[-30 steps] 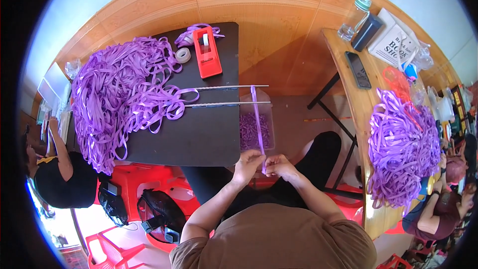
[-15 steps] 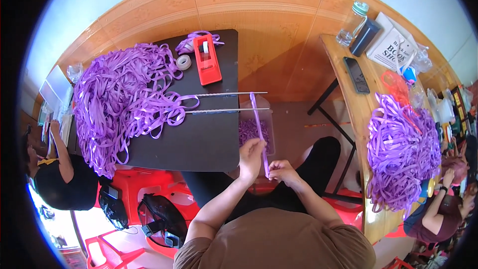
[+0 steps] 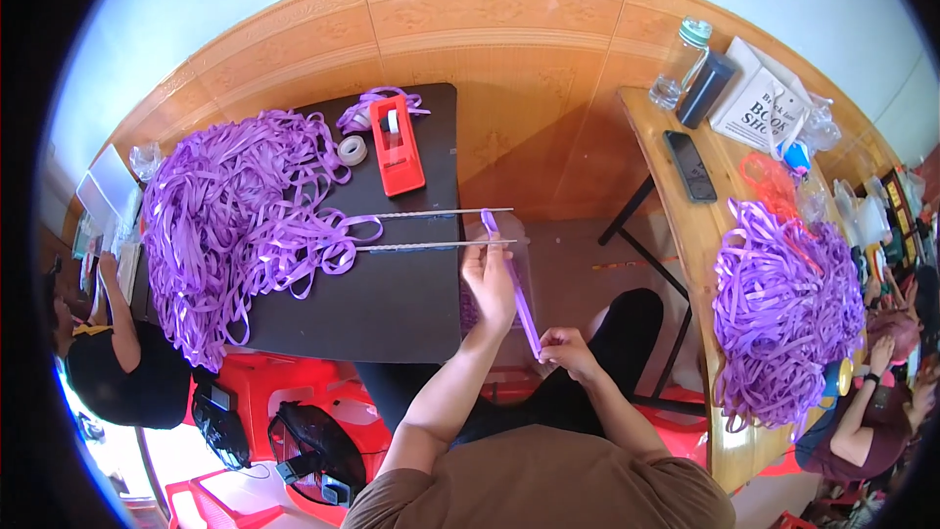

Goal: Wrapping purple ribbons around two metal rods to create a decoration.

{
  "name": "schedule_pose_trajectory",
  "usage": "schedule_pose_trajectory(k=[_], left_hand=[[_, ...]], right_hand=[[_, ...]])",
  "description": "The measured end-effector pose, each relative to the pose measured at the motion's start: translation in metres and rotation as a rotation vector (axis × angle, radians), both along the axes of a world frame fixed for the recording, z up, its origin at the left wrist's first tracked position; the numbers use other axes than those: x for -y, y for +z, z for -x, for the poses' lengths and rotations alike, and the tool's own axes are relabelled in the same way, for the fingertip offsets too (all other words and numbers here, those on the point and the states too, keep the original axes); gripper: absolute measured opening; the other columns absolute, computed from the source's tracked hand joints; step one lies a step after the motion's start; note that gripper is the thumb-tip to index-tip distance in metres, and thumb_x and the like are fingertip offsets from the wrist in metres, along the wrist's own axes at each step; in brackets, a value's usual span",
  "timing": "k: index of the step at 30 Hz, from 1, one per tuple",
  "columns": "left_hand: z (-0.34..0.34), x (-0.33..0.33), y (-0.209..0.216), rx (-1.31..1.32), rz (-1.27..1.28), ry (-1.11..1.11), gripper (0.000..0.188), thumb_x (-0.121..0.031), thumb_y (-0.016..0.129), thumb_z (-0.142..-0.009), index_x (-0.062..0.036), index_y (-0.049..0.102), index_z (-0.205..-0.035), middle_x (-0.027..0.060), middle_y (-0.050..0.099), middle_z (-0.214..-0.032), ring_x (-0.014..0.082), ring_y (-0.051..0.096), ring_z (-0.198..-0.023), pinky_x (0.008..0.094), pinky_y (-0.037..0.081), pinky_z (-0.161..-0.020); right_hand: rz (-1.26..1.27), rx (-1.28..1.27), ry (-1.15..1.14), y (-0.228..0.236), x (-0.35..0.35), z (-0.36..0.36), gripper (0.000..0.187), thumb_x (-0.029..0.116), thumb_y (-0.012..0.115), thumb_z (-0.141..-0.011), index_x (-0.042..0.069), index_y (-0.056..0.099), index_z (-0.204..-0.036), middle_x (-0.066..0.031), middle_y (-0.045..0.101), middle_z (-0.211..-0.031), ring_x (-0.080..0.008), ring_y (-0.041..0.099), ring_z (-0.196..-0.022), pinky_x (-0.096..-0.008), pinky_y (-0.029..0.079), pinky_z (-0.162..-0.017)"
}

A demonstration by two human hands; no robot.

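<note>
Two thin metal rods [image 3: 431, 246] stick out past the right edge of the dark table. A purple ribbon [image 3: 526, 318] hangs looped over the far rod and slants down toward my lap. My left hand [image 3: 493, 284] is at the near rod, its fingers closed around the ribbon there; its fingertips partly hide rod and ribbon. Lower down, my right hand [image 3: 570, 353] pinches the ribbon near its end. Further left, purple ribbon loops [image 3: 323, 235] surround the rods and run into a big tangled ribbon heap [image 3: 230, 206].
On the dark table [image 3: 343, 318] are a red tape dispenser [image 3: 398, 162] and a tape roll [image 3: 352, 150]. Below the rods, a clear bin [image 3: 527, 274] is partly hidden. The wooden table [image 3: 676, 171] on the right bears another ribbon pile [image 3: 783, 323], a phone [image 3: 690, 167] and bottles.
My left hand has slid up the ribbon to the near rod. My right hand keeps its pinch and sits slightly lower and further right. The whole view has shifted a little.
</note>
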State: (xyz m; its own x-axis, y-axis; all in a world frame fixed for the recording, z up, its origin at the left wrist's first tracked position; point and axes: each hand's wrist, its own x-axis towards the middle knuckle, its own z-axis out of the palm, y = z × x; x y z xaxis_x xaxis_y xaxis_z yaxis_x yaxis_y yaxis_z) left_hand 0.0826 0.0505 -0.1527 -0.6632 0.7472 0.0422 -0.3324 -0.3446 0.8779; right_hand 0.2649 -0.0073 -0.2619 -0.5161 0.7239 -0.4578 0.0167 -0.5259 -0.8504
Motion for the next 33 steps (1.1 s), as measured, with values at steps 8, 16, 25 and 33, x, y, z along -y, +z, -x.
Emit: schedule_pose_trajectory(k=[8,16,25,33], left_hand=[[-0.014,-0.003,0.013,0.112,0.056,-0.324,0.012,-0.012,0.059,-0.092,-0.0039,0.063,-0.084,-0.0012,0.06,-0.072,0.0022,0.048,-0.057,0.0164,0.035,-0.049],[-0.015,0.044,0.008,-0.445,0.156,-0.573,0.01,-0.009,0.061,-0.089,0.0002,0.065,-0.086,0.0002,0.06,-0.068,0.0045,0.052,-0.06,0.0214,0.04,-0.052],[-0.003,0.079,0.039,-0.771,0.078,-0.433,0.006,0.0,0.062,-0.084,0.0046,0.065,-0.087,0.0077,0.065,-0.073,0.008,0.058,-0.065,0.0229,0.045,-0.058],[0.002,0.092,0.043,-0.949,0.02,-0.424,0.015,0.001,0.067,-0.08,0.0041,0.067,-0.094,0.0167,0.065,-0.077,0.0238,0.064,-0.065,0.0288,0.05,-0.06]], right_hand=[[-0.254,0.097,-0.183,-0.004,-0.014,-0.035,0.021,-0.006,0.061,-0.072,-0.002,0.063,-0.092,-0.0065,0.064,-0.084,-0.0147,0.061,-0.074,-0.0255,0.051,-0.07],[-0.749,-0.119,-0.333,0.12,-0.039,-0.013,0.041,-0.001,0.061,-0.081,-0.001,0.055,-0.121,-0.0111,0.058,-0.121,-0.0198,0.053,-0.114,-0.0341,0.039,-0.099],[-0.579,-0.265,-0.067,0.117,-0.036,0.005,0.018,-0.007,0.063,-0.081,-0.002,0.066,-0.098,-0.0049,0.064,-0.091,-0.0115,0.06,-0.085,-0.0245,0.048,-0.077],[-0.757,-0.084,-0.022,0.145,-0.023,0.006,0.006,-0.004,0.06,-0.085,-0.004,0.064,-0.089,-0.0052,0.064,-0.083,-0.0103,0.059,-0.079,-0.0234,0.045,-0.071]])
